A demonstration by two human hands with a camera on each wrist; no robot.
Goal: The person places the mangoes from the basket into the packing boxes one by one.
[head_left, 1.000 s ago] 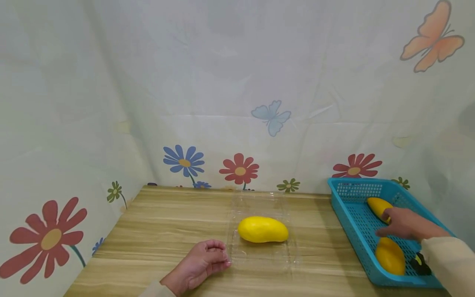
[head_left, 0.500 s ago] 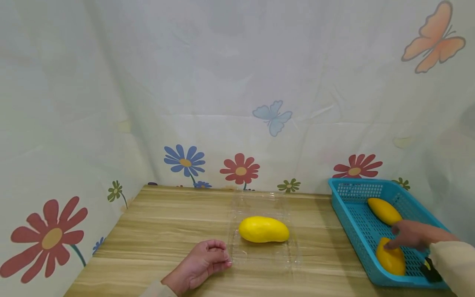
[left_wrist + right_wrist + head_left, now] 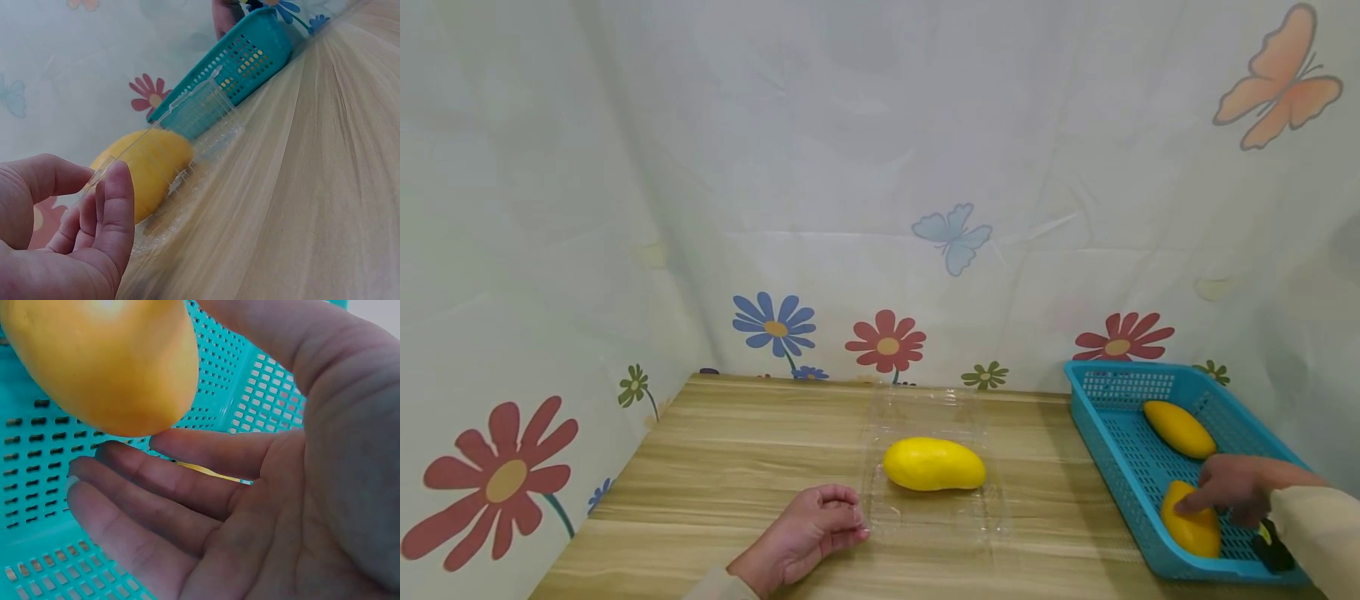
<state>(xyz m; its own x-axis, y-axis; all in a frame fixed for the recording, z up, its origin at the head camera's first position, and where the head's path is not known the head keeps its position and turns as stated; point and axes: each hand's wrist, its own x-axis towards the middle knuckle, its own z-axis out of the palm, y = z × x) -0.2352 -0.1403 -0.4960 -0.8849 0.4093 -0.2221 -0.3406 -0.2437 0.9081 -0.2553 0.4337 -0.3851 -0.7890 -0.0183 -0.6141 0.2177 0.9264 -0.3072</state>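
Observation:
My left hand (image 3: 808, 533) pinches the near-left edge of an open clear plastic clamshell box (image 3: 925, 518) between thumb and fingers, as the left wrist view shows. In the box lies a bright yellow mango (image 3: 934, 464). My right hand (image 3: 1236, 489) reaches into a blue mesh basket (image 3: 1105, 467). Its thumb side meets the nearer orange-yellow mango (image 3: 1193, 532). In the right wrist view that mango (image 3: 112, 369) sits between thumb and index finger; the index fingertip is at its edge, the other fingers stretched beside it. Another mango (image 3: 1180, 429) lies farther back in the basket.
The basket stands at the right end of a wood-grain table (image 3: 737, 450). A dark object (image 3: 1270, 546) shows by the right sleeve, partly hidden. A white curtain (image 3: 820, 167) with flowers and butterflies hangs behind and at the sides.
My right hand has moved from the far mango towards me, to the nearer one in the basket. The left hand stays at the box's edge. The mangoes have not visibly moved.

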